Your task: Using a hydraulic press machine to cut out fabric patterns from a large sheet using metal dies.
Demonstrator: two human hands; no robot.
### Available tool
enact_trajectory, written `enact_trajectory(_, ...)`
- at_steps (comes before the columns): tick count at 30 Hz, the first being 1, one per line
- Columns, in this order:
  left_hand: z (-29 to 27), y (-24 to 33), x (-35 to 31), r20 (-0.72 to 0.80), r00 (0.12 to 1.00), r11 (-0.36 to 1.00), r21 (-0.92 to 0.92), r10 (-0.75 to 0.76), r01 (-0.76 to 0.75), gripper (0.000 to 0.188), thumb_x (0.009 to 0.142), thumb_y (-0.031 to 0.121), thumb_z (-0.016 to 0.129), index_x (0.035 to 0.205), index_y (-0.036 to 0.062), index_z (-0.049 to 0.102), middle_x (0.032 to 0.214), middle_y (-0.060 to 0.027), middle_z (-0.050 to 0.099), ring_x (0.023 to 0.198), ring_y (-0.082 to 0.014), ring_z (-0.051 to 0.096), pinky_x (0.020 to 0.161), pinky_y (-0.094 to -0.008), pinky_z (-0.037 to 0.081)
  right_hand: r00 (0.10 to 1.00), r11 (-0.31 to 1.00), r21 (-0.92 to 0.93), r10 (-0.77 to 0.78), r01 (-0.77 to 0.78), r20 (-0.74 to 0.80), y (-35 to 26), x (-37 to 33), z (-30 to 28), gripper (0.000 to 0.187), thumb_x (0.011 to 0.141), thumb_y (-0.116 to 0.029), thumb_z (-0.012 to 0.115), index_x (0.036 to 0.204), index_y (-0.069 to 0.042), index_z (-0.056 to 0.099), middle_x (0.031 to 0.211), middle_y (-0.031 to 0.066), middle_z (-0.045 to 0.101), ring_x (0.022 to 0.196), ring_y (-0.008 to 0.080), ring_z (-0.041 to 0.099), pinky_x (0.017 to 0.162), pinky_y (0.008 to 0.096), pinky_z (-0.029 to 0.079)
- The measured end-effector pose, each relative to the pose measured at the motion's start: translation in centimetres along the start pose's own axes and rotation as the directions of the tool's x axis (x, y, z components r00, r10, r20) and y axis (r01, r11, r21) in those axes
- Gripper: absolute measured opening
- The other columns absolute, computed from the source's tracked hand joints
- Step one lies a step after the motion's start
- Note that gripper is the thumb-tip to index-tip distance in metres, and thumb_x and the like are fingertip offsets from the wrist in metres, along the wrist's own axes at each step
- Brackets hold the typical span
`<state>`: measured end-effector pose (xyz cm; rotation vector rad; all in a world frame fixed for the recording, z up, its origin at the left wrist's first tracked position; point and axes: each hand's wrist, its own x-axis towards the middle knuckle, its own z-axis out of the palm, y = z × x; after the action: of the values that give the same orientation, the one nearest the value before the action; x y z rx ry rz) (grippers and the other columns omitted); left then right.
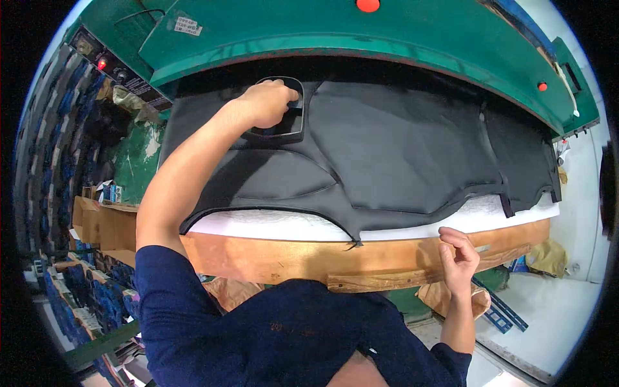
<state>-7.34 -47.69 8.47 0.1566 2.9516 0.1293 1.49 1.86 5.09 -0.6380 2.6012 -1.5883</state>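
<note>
A black sheet of leather-like material (400,155) lies spread in front of me, its near edge curved and irregular. At its far left rests a dark, rounded rectangular frame that looks like a cutting die (300,129). My left hand (267,104) reaches over this die with its fingers closed on it; part of the die is hidden beneath the hand. Close to the sheet's near edge, over the wooden table front, my right hand (460,259) is raised with thumb and fingers apart, holding nothing visible.
A green press beam (348,45) with red buttons spans the far side. Under the sheet is a white board (412,231), edged by a wooden ledge (258,255). Left stand a cardboard box (106,226) and racks of dark pieces (51,135). Paper bags (480,300) sit below, right.
</note>
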Motion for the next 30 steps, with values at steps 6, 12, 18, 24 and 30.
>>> enact_trajectory(6, 1.3, -2.1, -1.5, -0.274, 0.962, 0.989, -0.141, 0.002, -0.042, 0.038, 0.086, 0.015, 0.069, 0.122, 0.0057, 0.065, 0.119, -0.0192, 0.063, 0.115, -0.0377, 0.058, 0.098, -0.0450, 0.048, 0.995, 0.982, -0.187, -0.028, 0.010, -0.096, 1.4, -2.1, -1.7, 0.015, 0.089, 0.005, 0.064, 0.103, 0.003, 0.068, 0.115, 0.0158, 0.068, 0.108, 0.0243, 0.063, 0.096, 0.0346, 0.048)
enact_trajectory(12, 7.0, -5.5, -5.0, -0.375, 0.862, 0.681, -0.731, -0.341, -0.049, 0.061, 0.094, 0.024, 0.065, 0.145, -0.0007, 0.043, 0.141, -0.0254, 0.052, 0.133, -0.0365, 0.050, 0.110, -0.0391, 0.039, 0.939, 0.931, -0.347, -0.010, -0.117, -0.343, 6.8, -6.2, -2.6, 0.014, 0.093, 0.000, 0.063, 0.106, 0.004, 0.067, 0.104, 0.0098, 0.067, 0.094, 0.0162, 0.062, 0.085, 0.0274, 0.049)
enact_trajectory(18, 8.7, -4.7, -5.5, -0.482, 0.809, 0.742, -0.665, -0.336, -0.087, 0.064, 0.083, 0.001, 0.041, 0.147, 0.0000, 0.040, 0.147, -0.0267, 0.046, 0.138, -0.0377, 0.044, 0.114, -0.0390, 0.034, 0.948, 0.861, -0.503, -0.092, -0.077, -0.303, 8.0, -6.1, -2.0, 0.010, 0.091, 0.000, 0.064, 0.101, 0.000, 0.067, 0.093, 0.0096, 0.066, 0.079, 0.0191, 0.059, 0.074, 0.0298, 0.048)
enact_trajectory(24, 9.0, -4.6, -5.8, -0.516, 0.797, 0.781, -0.617, -0.315, -0.091, 0.065, 0.081, -0.002, 0.041, 0.146, -0.0043, 0.039, 0.146, -0.0291, 0.045, 0.139, -0.0395, 0.042, 0.116, -0.0393, 0.032, 0.938, 0.879, -0.471, -0.097, -0.077, -0.334, 6.9, -5.8, -1.3, 0.008, 0.090, 0.000, 0.064, 0.097, -0.001, 0.067, 0.090, 0.0109, 0.066, 0.077, 0.0225, 0.061, 0.072, 0.0325, 0.049)
enact_trajectory(30, 8.9, -4.0, -5.9, -0.497, 0.796, 0.768, -0.637, -0.346, -0.064, 0.065, 0.080, -0.003, 0.041, 0.146, -0.0061, 0.039, 0.147, -0.0296, 0.044, 0.140, -0.0398, 0.041, 0.116, -0.0398, 0.031, 0.922, 0.866, -0.500, -0.176, -0.021, -0.345, 7.8, -5.9, -1.6, 0.007, 0.090, 0.002, 0.061, 0.094, 0.000, 0.065, 0.088, 0.0106, 0.065, 0.074, 0.0231, 0.059, 0.070, 0.0331, 0.048)
